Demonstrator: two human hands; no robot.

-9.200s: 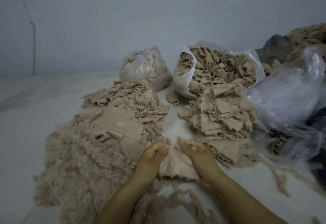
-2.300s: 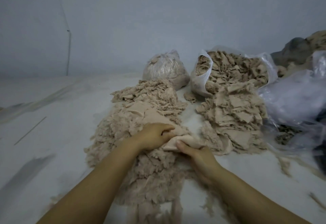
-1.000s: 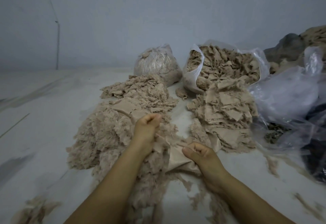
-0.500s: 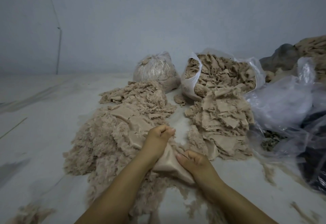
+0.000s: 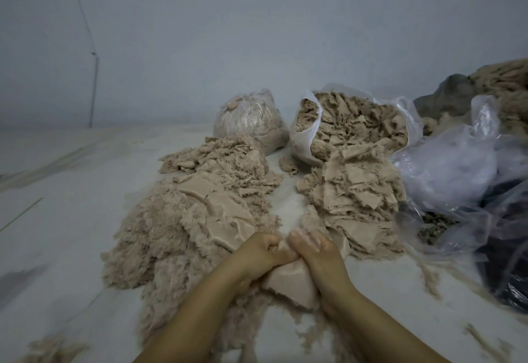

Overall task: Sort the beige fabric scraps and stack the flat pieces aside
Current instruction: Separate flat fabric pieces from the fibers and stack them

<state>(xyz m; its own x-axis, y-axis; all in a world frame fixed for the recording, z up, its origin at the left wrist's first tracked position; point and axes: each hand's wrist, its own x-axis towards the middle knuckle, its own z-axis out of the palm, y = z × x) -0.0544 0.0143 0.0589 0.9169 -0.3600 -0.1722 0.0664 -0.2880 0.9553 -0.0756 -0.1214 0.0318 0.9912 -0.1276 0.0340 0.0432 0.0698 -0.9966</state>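
At the left of the frame lies the big fluffy heap [image 5: 171, 237] of frayed beige scraps, with several smoother flat pieces [image 5: 225, 214] resting on its right-hand slope. Just right of that, at lower centre, the left hand [image 5: 258, 251] and the right hand [image 5: 314, 251] meet knuckle to knuckle, both with fingers curled tight on one beige fabric piece [image 5: 291, 282] that bunches and sags between the wrists. It looks light, limp and stretchy — it should crumple rather than hold a shape, and its cut edges probably shed fluff. A sound hold would be at two opposite edges or corners, pulled apart to spread it flat before laying it down.

Further right, the stack of flat pieces [image 5: 357, 191] spills from the open plastic bag [image 5: 305, 134] at upper centre, beside a tied bag [image 5: 248, 122]; loose clear plastic sheeting [image 5: 451, 174] fills the right edge.

The fingertips are buried in the cloth, so how much of it each hand holds cannot be told. The piece's far end is hidden behind the hands, its outline is unclear, and the right hand is motion-blurred. The dark mass under the plastic at the lower right is too dim to identify.
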